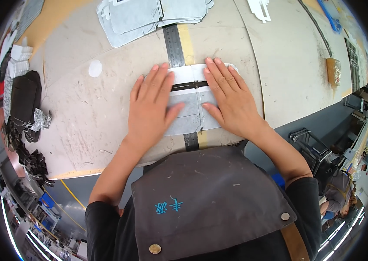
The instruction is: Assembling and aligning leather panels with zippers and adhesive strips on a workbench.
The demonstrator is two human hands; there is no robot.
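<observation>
A light grey fabric panel [184,114] lies flat near the table's front edge. Across it run a white strip and a dark band that looks like a zipper, and thread ends show at a seam. My left hand [151,104] rests palm down on its left side, fingers stretched out. On the right side my right hand [232,98] lies flat too, thumb pointing inward. Both hands are open and hide the panel's side edges. Beneath the panel passes a dark steel ruler [174,45] beside a yellow strip [186,43].
A stack of similar grey panels [136,21] sits at the far side. To the left are a white round piece [95,68] and a pile of dark pieces [25,98]. A yellowish block [334,71] with a cord stands right. Another person [338,191] is at lower right.
</observation>
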